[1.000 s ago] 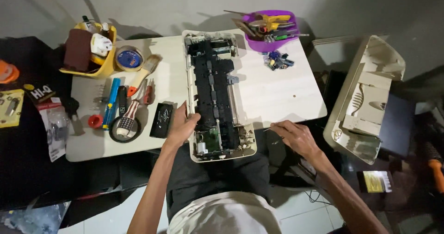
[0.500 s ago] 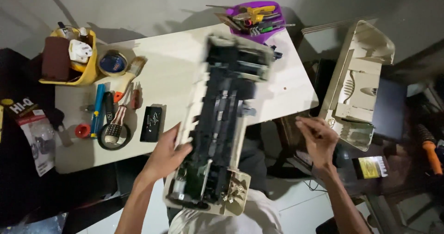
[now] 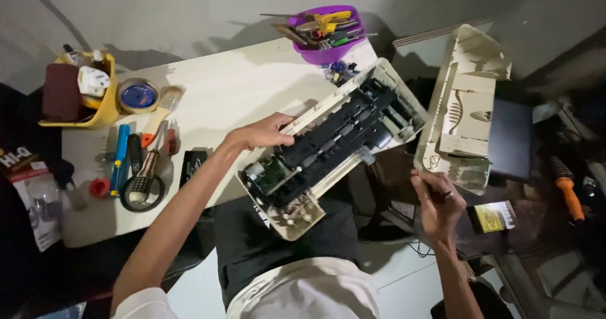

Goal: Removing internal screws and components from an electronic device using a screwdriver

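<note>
Printer chassis (image 3: 331, 145) lies cover-off, mechanism exposed — removed cream cover (image 3: 464, 107) rests apart. Left hand (image 3: 265, 131) grips its edge; right hand (image 3: 437, 199) pinches a small dark tool. Reassembly not done.

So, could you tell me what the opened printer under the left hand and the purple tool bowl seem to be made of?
Printer: cream moulded plastic shell with a matte look, black plastic-looking inner parts, green circuit board showing. Purple bowl: smooth, slightly glossy, probably plastic.
</note>
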